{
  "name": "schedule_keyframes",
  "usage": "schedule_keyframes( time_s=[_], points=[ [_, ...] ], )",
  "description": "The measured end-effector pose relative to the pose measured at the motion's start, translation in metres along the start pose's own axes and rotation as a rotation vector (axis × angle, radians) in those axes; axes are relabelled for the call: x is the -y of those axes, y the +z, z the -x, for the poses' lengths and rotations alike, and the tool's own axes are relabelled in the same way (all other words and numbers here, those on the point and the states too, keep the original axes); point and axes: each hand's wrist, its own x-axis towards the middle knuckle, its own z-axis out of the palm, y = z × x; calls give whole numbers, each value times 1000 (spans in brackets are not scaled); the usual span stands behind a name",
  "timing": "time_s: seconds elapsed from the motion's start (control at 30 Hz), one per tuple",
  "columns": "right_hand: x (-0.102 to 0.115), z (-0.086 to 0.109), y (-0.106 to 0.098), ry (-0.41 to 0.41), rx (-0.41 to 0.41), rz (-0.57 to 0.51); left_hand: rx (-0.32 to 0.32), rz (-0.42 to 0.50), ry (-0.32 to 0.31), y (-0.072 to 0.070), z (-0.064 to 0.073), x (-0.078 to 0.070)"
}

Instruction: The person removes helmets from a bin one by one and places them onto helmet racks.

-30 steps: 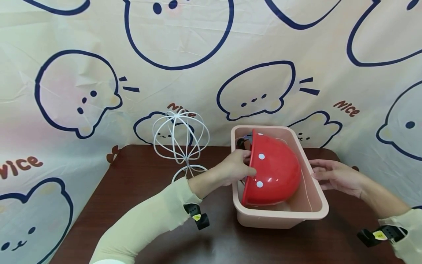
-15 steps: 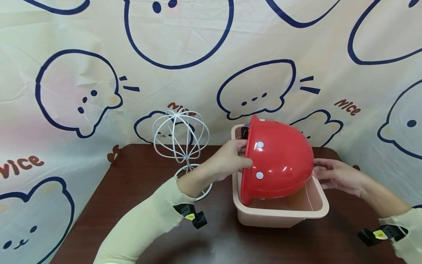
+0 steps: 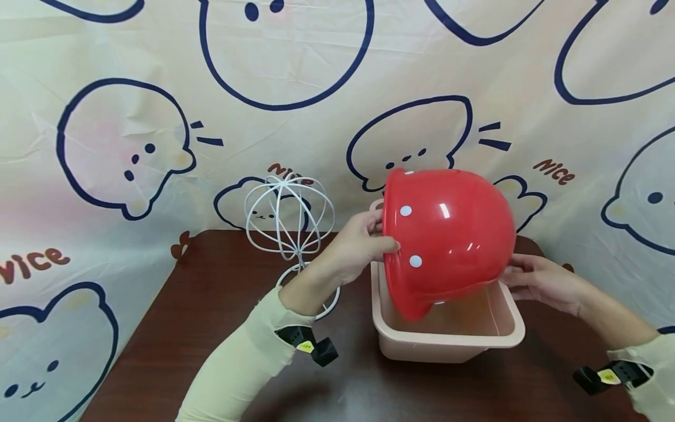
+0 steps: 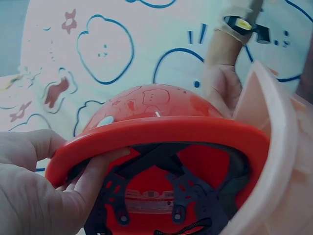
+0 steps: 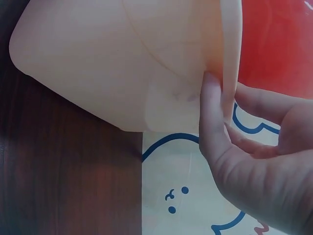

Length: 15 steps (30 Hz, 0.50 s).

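Note:
A red hard hat (image 3: 453,228) with white dots is held tilted on its side above the pink plastic bin (image 3: 448,346), its dome facing right. My left hand (image 3: 358,246) pinches the brim, thumb on one side and fingers on the other. In the left wrist view the hat's inside shows a dark suspension harness (image 4: 190,191). My right hand (image 3: 545,284) holds the bin's right rim; in the right wrist view the thumb and fingers (image 5: 211,107) straddle the bin wall. The hat's dome hides part of the bin's far side.
A white wire stand (image 3: 287,228) with a cage-like top stands left of the bin, partly behind my left forearm. Everything rests on a dark brown table (image 3: 221,328). A cartoon-printed cloth (image 3: 295,135) hangs behind it.
My left hand has lifted the hard hat up out of the bin, its dome tipping up and rightward. The right hand stays at the bin's rim, and the bin stands in place.

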Motion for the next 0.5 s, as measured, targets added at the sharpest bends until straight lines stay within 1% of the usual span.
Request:
schedule_keyframes(
  time_s=[0.07,0.13,0.27,0.33,0.37,0.4,0.43,0.5],
  points=[
    [1,1,2,7,-47,50,-16,36,12,-1,-1,0],
    [3,2,4,25,-119,105,-31,75,28,-2,-1,0],
    [12,3,10,65,-281,228,-52,141,85,-5,-1,1],
    [17,3,12,58,-323,249,-58,169,116,-7,-2,2],
    [20,4,13,49,-338,243,-59,184,131,-8,-2,3],
    [23,3,15,31,-340,207,-58,203,145,-8,-3,3],
    [24,3,17,8,-332,148,-55,226,158,-8,-4,4],
    [28,1,24,-49,-280,7,-51,274,180,-9,-5,6]
  ],
)
